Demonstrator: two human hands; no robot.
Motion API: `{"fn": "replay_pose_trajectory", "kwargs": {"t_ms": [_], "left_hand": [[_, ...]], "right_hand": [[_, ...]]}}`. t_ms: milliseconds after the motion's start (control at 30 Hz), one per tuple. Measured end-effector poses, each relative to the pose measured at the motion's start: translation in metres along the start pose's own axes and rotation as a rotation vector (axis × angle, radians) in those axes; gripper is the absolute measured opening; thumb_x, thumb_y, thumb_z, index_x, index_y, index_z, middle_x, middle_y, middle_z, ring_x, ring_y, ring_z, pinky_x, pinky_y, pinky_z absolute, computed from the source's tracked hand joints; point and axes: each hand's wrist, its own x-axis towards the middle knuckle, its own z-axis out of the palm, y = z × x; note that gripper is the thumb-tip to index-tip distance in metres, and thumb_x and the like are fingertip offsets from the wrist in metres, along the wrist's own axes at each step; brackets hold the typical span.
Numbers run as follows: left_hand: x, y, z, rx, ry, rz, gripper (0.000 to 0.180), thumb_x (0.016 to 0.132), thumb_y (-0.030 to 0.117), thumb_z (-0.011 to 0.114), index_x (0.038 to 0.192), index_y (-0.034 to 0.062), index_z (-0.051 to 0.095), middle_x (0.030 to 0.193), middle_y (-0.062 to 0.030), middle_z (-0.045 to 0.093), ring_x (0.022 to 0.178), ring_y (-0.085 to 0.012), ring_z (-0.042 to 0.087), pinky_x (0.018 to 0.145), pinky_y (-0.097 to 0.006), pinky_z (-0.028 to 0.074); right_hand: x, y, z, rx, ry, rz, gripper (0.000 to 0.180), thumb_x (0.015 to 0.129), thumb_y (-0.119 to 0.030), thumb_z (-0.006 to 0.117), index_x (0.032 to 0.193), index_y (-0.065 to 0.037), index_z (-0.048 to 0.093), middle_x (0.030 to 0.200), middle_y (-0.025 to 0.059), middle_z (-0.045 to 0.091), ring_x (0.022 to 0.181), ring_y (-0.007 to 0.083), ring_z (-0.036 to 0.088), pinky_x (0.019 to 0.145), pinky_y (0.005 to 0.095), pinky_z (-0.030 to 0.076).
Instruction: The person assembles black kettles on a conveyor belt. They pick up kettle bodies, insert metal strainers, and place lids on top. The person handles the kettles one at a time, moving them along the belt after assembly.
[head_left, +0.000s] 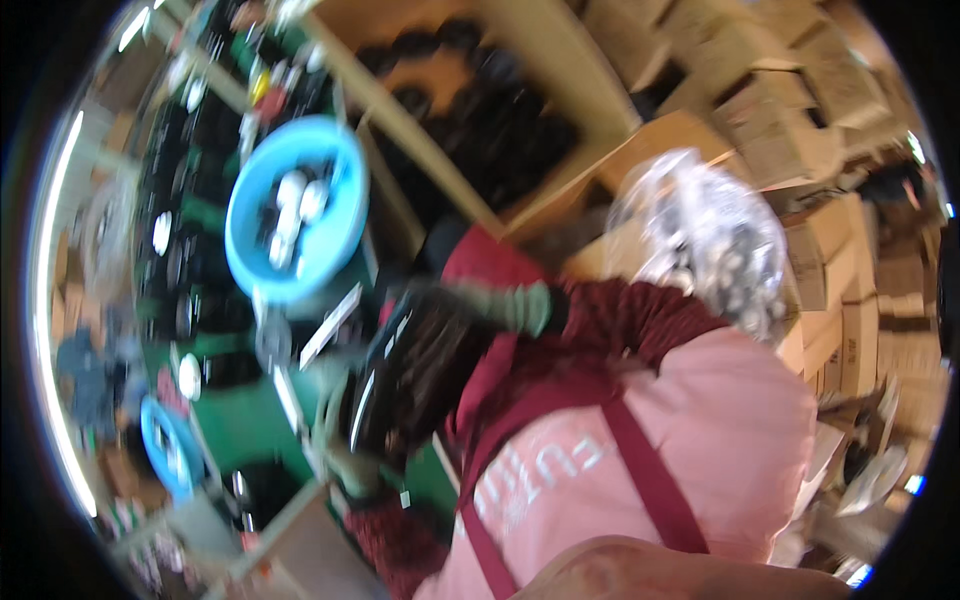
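Note:
A large glossy dark piece (415, 370) with a curved, shiny edge is held between my two hands, in front of my maroon apron. Motion blur hides its exact kind. My right hand (500, 305), in a grey-green glove, grips its upper end; the fingers are partly hidden behind it. My left hand (340, 440), gloved alike, holds the lower edge, its fingers along the side. Just beyond the piece, a narrow white strip (330, 325) lies near the green work surface (235, 425).
A light blue basin (240, 235) holds white and dark parts. Rows of black items (165, 260) stand on the green line. A second blue basin (155, 430) is at lower left. Dark round pieces (520, 140) fill a box. A clear plastic bag (690, 215) and cardboard boxes (780, 130) are to the right.

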Motion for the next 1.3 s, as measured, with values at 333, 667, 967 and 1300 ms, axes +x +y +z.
{"fn": "replay_pose_trajectory", "kwargs": {"t_ms": [333, 667, 967, 1300], "left_hand": [[0.074, 0.011, 0.008, 0.122, -0.135, 0.004, 0.046, 0.088, 0.025, 0.071, 0.125, -0.0019, 0.069, 0.105, -0.0135, 0.072, 0.095, -0.0266, 0.072, 0.083, -0.037, 0.056], [0.029, -0.053, 0.031, 0.081, -0.216, 0.257, 0.039, 0.084, 0.029, 0.073, 0.117, 0.0086, 0.076, 0.119, -0.0126, 0.072, 0.111, -0.0335, 0.067, 0.099, -0.046, 0.049], [-0.051, -0.2, 0.039, 0.03, -0.416, 0.058, 0.052, 0.094, 0.036, 0.072, 0.134, 0.0034, 0.064, 0.128, -0.0179, 0.068, 0.112, -0.0337, 0.068, 0.094, -0.048, 0.057], [0.017, -0.056, 0.032, -0.459, -0.076, -0.155, 0.044, 0.089, 0.02, 0.07, 0.125, -0.0041, 0.068, 0.115, -0.0172, 0.074, 0.105, -0.025, 0.072, 0.097, -0.035, 0.054]], "right_hand": [[0.004, -0.039, -0.017, -0.309, -0.185, -0.291, 0.056, 0.107, -0.033, 0.053, 0.154, -0.004, 0.044, 0.158, 0.0175, 0.039, 0.149, 0.0322, 0.034, 0.122, 0.0449, 0.027], [-0.008, -0.039, -0.021, -0.434, -0.026, -0.135, 0.058, 0.106, -0.031, 0.052, 0.156, -0.003, 0.041, 0.16, 0.0178, 0.037, 0.15, 0.0336, 0.033, 0.123, 0.0445, 0.027], [0.004, -0.048, -0.015, -0.526, -0.078, -0.33, 0.057, 0.106, -0.027, 0.049, 0.156, -0.003, 0.04, 0.163, 0.0178, 0.036, 0.15, 0.0341, 0.033, 0.122, 0.0451, 0.028], [-0.007, -0.013, -0.022, 0.228, 0.256, 0.326, 0.049, 0.108, -0.033, 0.042, 0.15, -0.008, 0.044, 0.134, 0.0095, 0.058, 0.122, 0.0215, 0.06, 0.107, 0.0361, 0.048]]}}
